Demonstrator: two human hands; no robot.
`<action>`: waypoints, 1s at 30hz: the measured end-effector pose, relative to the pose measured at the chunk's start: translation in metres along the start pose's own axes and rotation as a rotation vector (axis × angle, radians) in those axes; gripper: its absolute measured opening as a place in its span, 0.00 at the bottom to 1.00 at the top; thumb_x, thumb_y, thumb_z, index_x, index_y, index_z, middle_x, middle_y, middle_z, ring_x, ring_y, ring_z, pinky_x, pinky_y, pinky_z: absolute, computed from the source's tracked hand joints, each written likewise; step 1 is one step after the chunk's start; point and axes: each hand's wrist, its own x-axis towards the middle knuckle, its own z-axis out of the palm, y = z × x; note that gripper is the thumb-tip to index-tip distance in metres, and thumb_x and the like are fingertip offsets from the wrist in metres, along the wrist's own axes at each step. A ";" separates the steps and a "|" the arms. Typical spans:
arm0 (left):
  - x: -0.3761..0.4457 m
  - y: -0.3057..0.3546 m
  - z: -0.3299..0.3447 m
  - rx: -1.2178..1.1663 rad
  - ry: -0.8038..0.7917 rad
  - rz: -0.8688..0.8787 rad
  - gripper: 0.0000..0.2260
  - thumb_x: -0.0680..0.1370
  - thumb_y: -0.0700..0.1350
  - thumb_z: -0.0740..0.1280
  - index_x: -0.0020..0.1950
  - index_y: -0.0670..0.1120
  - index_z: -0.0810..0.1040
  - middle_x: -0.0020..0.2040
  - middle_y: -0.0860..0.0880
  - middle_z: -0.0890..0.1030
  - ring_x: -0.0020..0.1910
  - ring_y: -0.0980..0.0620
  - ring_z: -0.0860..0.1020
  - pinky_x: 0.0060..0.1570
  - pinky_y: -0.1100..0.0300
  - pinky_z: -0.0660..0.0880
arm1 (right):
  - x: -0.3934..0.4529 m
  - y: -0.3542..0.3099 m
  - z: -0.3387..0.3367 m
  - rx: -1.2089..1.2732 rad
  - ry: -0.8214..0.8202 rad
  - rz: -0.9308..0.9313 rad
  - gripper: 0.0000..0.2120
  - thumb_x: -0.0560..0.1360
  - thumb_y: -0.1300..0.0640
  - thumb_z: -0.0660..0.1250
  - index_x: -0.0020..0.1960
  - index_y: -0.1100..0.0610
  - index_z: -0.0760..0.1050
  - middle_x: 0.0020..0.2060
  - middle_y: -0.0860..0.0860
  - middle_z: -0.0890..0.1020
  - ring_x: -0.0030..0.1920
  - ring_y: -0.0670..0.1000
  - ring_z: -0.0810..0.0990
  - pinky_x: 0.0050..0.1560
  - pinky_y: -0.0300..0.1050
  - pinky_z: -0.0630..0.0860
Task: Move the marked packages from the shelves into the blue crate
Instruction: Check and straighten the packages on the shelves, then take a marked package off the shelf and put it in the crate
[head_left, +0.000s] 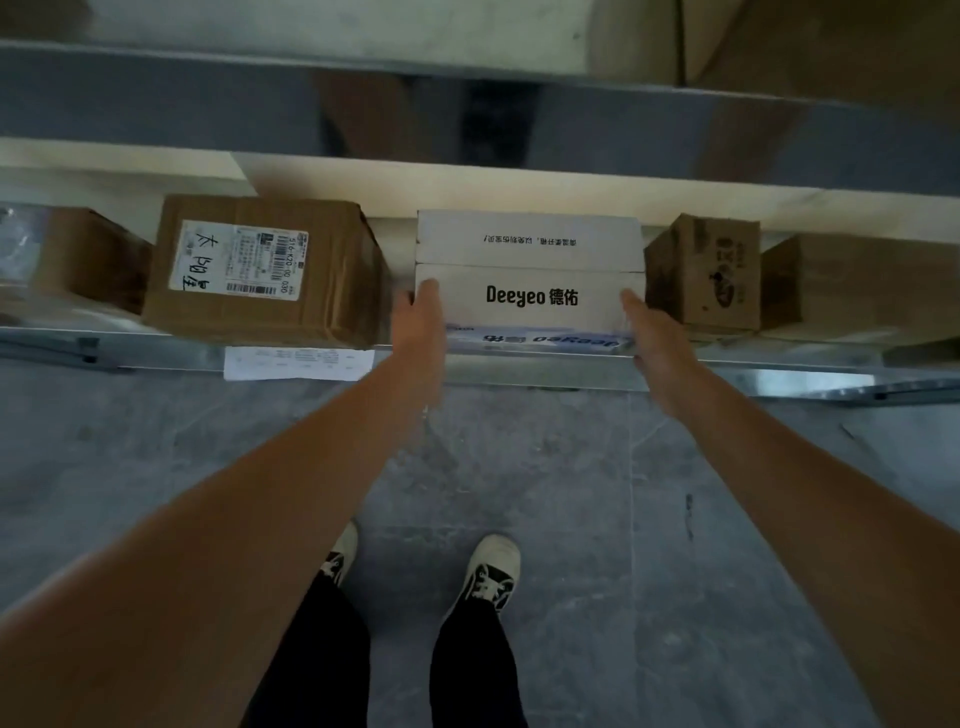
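Both forearms fill the lower view, reaching forward over the grey floor (571, 493) and the person's two shoes toward a low metal shelf (519, 371). Going from left to right along that shelf: a dim brown carton (98, 257) sits at the far left, then a larger brown box (332, 270) with a shipping label bearing handwritten characters, its front overhanging the shelf lip, with a loose paper slip (298, 364) hanging just below it. Next comes the left hand (421, 319), fingers straight and laid flat against the left side of the white Deeyeo box (530, 275), which stands on the shelf between its brown neighbours and appears to rest on a flatter pack with blue print. The right hand (657, 332) mirrors it, fingers extended against the box's right side. Neither hand is curled around anything; the palms seem set to squeeze the box from both sides, probably because it is too wide for one hand and the gaps beside it leave room only for flat fingers. Beyond the right hand stands a small upright brown carton (709, 275), just beside the white box, then another plain carton (852, 283). The blue crate is not in view, so the box has yet to leave the shelf.
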 end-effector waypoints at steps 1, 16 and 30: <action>0.001 0.003 -0.002 -0.015 -0.002 -0.028 0.12 0.80 0.49 0.58 0.59 0.44 0.73 0.51 0.49 0.73 0.43 0.54 0.72 0.45 0.61 0.68 | 0.001 0.000 -0.001 0.010 -0.022 -0.012 0.32 0.77 0.40 0.62 0.73 0.60 0.66 0.70 0.57 0.71 0.68 0.57 0.71 0.69 0.55 0.67; -0.042 0.019 -0.031 -0.252 -0.029 0.121 0.19 0.79 0.48 0.56 0.62 0.43 0.79 0.53 0.47 0.84 0.44 0.53 0.79 0.51 0.56 0.74 | -0.057 -0.004 -0.055 0.494 -0.070 -0.079 0.13 0.76 0.45 0.67 0.54 0.51 0.79 0.48 0.49 0.83 0.48 0.49 0.80 0.44 0.42 0.75; -0.045 0.003 -0.035 -0.020 -0.056 0.180 0.09 0.74 0.51 0.59 0.49 0.57 0.78 0.56 0.49 0.78 0.42 0.55 0.74 0.37 0.62 0.70 | -0.061 0.000 -0.028 0.421 0.036 -0.046 0.11 0.75 0.51 0.69 0.57 0.51 0.79 0.57 0.52 0.82 0.58 0.55 0.80 0.64 0.56 0.75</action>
